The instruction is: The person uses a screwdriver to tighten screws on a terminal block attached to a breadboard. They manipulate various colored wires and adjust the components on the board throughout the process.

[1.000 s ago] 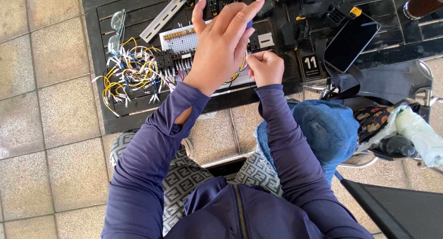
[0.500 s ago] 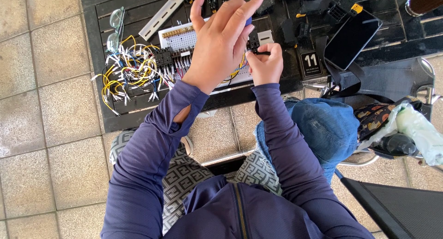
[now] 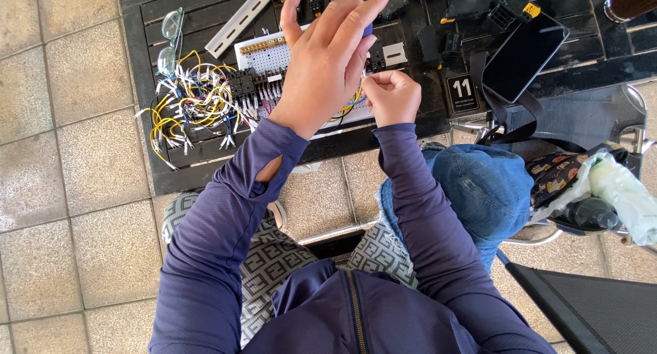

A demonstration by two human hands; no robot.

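Right hand (image 3: 391, 97) fisted, pinching yellow wire (image 3: 355, 99), just right of white wiring board (image 3: 274, 56); left hand (image 3: 327, 60) spread open above.

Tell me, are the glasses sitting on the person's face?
No, the glasses lie on the dark slatted table, left of the wire bundle and away from both hands.

Eyeglasses (image 3: 168, 39) at the dark slatted table's (image 3: 137, 73) left edge; grey metal rail (image 3: 241, 20) lying diagonally near them; dark smartphone (image 3: 523, 56) face-up at right, small black number placard (image 3: 462, 94) just beside it; blue denim bag (image 3: 479, 190) below on a chair.
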